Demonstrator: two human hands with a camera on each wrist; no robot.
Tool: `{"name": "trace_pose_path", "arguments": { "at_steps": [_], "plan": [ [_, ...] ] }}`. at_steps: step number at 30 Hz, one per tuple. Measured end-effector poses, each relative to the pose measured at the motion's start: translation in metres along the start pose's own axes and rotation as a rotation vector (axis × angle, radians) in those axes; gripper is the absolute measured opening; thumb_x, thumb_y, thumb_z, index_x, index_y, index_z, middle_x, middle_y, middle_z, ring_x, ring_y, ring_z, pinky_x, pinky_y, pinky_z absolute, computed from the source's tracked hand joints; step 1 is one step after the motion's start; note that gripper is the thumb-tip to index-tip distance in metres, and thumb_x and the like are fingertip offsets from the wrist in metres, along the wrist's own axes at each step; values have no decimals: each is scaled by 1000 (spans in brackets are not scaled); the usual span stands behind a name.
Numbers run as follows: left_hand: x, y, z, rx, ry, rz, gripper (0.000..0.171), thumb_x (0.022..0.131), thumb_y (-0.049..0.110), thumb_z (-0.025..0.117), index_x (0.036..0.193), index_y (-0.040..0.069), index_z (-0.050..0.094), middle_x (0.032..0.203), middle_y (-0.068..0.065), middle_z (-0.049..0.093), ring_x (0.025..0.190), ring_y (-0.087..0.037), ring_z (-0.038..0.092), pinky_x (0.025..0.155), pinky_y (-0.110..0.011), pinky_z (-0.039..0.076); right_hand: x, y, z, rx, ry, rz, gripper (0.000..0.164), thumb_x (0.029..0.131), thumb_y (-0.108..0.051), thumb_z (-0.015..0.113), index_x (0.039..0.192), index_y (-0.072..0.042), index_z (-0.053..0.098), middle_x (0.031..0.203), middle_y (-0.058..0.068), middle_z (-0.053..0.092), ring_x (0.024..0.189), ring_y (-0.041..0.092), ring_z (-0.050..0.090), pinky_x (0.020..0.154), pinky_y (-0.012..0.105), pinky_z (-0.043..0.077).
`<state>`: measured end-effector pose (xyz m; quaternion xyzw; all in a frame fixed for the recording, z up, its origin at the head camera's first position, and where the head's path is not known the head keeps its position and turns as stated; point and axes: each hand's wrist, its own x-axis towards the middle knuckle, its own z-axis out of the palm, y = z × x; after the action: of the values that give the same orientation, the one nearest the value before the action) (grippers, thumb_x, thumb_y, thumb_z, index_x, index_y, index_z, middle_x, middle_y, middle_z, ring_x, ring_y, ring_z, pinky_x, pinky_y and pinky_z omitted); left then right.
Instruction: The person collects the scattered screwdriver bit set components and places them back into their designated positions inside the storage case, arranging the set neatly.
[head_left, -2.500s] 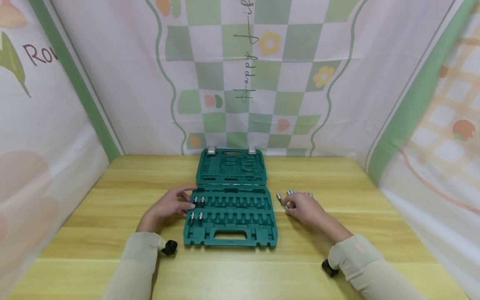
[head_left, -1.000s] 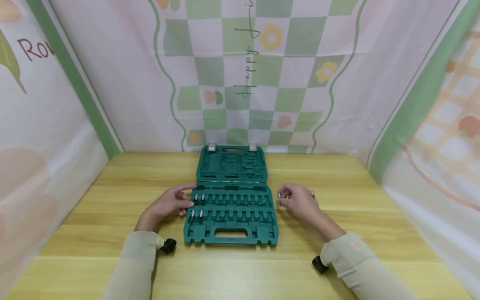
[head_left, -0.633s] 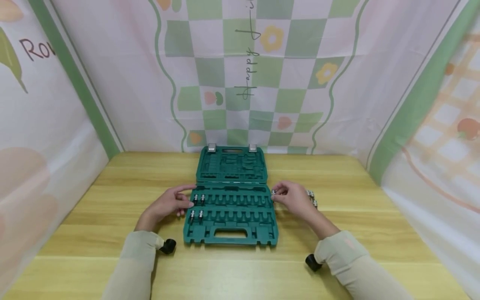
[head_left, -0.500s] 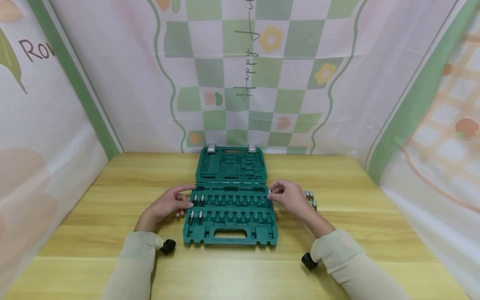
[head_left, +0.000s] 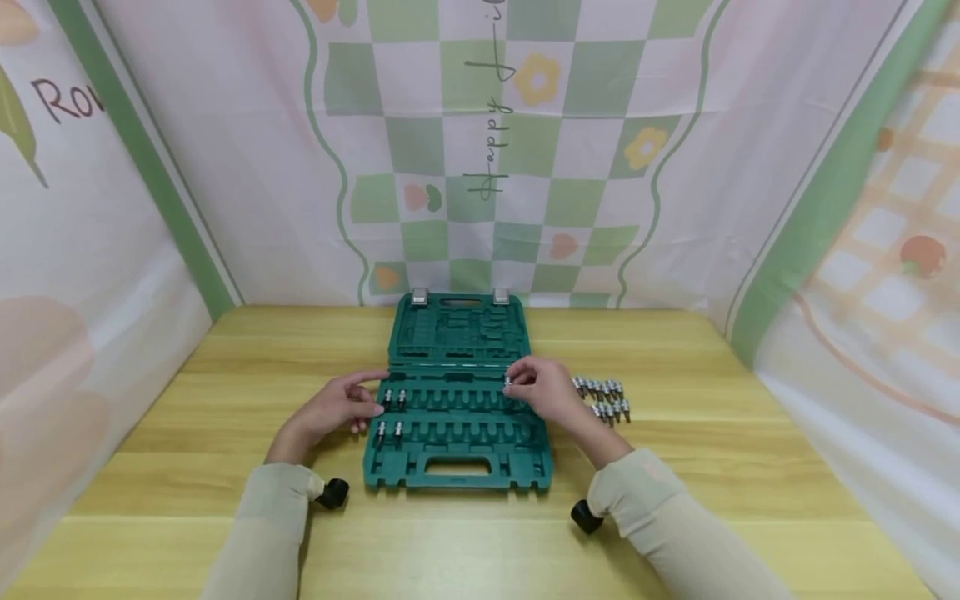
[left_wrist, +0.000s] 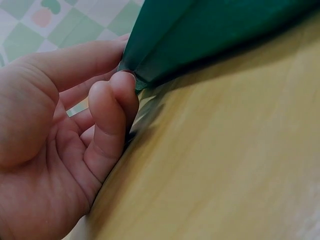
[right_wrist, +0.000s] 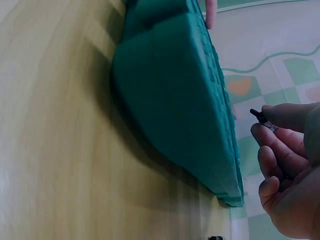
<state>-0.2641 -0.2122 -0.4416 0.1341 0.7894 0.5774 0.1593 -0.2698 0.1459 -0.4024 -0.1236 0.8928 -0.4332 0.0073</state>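
A green plastic case [head_left: 521, 473] lies unfolded on the wooden table, its lid half towards the wall. Two bit sockets [head_left: 402, 398] sit at the left end of its back row of slots, and two more bit sockets [head_left: 398, 431] at the left of the front row. My left hand [head_left: 327, 410] holds the case's left edge, thumb on the rim and curled fingers at its lower corner in the left wrist view. My right hand [head_left: 551, 392] pinches a bit socket [right_wrist: 260, 116] between thumb and index finger, above the right part of the back row; its black tip sticks out.
Right of the case, several loose bit sockets [head_left: 611, 411] lie in two rough rows on the table [head_left: 697, 458]. A patterned cloth wall [head_left: 420, 150] stands behind the table, with cloth sides left and right.
My right hand has picked a bit socket up from the loose group and carried it left over the case, uncovering the others. The left hand has stayed at the case's edge.
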Motion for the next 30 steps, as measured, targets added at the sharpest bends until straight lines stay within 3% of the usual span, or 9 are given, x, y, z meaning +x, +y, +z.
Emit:
{"name": "trace_pose_path", "arguments": {
  "at_steps": [21, 30],
  "plan": [
    [-2, -2, -2, 4, 2, 4, 61, 93, 10, 66, 148, 11, 40, 92, -17, 60, 66, -25, 58, 57, -33, 53, 8, -20, 25, 77, -39, 1, 10, 84, -7, 76, 91, -8, 68, 81, 1, 65, 75, 16, 61, 65, 33, 50],
    [0, -2, -1, -4, -11, 6, 62, 93, 10, 66, 149, 11, 39, 91, -17, 60, 63, -23, 56, 56, -32, 51, 6, -30, 39, 88, -61, 22, 9, 86, -11, 75, 92, -11, 69, 82, -1, 65, 76, 16, 60, 66, 34, 50]
  ]
}}
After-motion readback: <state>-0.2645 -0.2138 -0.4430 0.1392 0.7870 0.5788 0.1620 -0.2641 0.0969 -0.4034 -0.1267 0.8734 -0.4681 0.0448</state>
